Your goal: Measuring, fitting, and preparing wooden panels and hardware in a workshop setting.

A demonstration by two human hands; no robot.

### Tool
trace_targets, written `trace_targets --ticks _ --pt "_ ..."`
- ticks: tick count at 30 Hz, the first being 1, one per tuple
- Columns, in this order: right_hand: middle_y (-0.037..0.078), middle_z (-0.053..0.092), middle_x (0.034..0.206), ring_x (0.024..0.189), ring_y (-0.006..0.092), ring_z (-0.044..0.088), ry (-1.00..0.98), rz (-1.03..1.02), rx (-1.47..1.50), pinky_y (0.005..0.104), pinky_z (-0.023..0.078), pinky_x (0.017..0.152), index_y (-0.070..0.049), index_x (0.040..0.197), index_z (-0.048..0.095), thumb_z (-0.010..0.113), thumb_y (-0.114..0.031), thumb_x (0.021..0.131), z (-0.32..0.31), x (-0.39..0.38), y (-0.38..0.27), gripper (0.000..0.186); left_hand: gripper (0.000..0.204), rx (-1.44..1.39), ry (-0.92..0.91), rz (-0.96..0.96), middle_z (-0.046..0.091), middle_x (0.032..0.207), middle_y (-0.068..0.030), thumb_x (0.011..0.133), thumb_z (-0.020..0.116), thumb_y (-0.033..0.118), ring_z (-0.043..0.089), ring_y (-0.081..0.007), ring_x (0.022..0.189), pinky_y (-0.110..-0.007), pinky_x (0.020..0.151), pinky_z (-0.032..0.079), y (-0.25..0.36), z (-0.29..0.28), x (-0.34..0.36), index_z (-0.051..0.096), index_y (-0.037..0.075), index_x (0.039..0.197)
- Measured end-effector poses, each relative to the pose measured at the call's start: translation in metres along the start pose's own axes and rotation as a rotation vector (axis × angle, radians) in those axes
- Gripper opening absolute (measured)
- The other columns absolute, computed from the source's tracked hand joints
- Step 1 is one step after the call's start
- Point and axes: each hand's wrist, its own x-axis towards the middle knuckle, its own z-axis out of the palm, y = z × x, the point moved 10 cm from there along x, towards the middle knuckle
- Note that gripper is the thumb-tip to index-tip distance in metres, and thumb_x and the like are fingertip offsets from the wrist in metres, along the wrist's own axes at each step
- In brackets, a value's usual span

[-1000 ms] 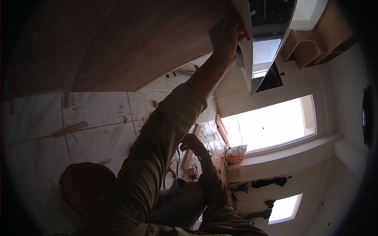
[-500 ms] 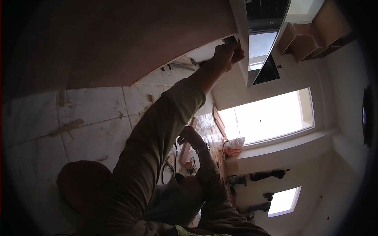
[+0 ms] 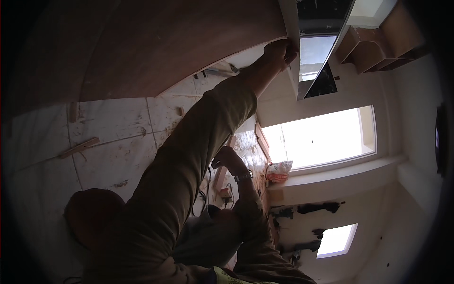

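Since half a second ago, my left hand (image 3: 282, 51) has shifted closer to the corner of the brown panel (image 3: 198, 47), beside the pale strip (image 3: 290, 21), and the red piece I had there no longer shows; I take it that I am still busy at that edge. Those fingers are bent, but I cannot tell whether they grip anything. My right hand (image 3: 229, 160), above the watch (image 3: 244, 176), hangs loosely curled, nothing seen in it. Below spreads a smudged, tiled floor (image 3: 111, 156) with a wood strip (image 3: 79, 147); beyond are a bright window (image 3: 326, 137) and open shelves (image 3: 373, 49).
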Motion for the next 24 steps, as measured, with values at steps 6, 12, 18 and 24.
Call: trace_targets --ticks 6,12,18,24 --pt "0.004 0.070 0.094 0.074 0.0113 0.068 0.019 0.003 -0.020 0.0270 0.059 0.068 0.000 0.121 0.066 0.060 -0.022 0.099 0.005 -0.012 -0.022 0.032 0.005 -0.064 0.006 0.009 0.067 0.088 -0.0054 0.093 0.066 0.007 0.065 -0.0173 0.083 -0.034 0.084 0.059 0.000 -0.001 0.009 0.067 0.008 0.098" --pt "0.005 0.069 0.094 0.073 0.0119 0.068 0.010 -0.024 0.017 0.0265 0.058 0.067 0.000 0.121 0.065 0.060 -0.024 0.099 0.003 -0.017 -0.022 0.032 0.004 -0.097 -0.007 0.008 0.065 0.085 -0.0044 0.093 0.066 0.006 0.063 -0.0157 0.080 -0.035 0.083 0.057 -0.001 0.000 0.013 0.066 0.009 0.095" --pt "0.005 0.069 0.094 0.075 0.0125 0.069 -0.003 -0.029 0.018 0.0263 0.058 0.067 0.000 0.122 0.065 0.060 -0.023 0.100 0.005 -0.018 -0.027 0.032 0.008 -0.098 -0.013 -0.020 0.065 0.091 -0.0046 0.092 0.064 0.003 0.062 -0.0162 0.086 -0.035 0.086 0.054 0.000 0.006 0.008 0.066 0.009 0.098" --pt "0.004 0.068 0.094 0.077 0.0128 0.069 -0.024 -0.039 0.004 0.0267 0.058 0.068 0.000 0.122 0.065 0.059 -0.021 0.100 0.015 -0.022 -0.042 0.031 0.009 -0.113 0.023 -0.004 0.064 0.095 -0.0051 0.092 0.064 0.003 0.062 -0.0168 0.090 -0.035 0.087 0.054 0.011 0.005 -0.005 0.066 0.008 0.100"
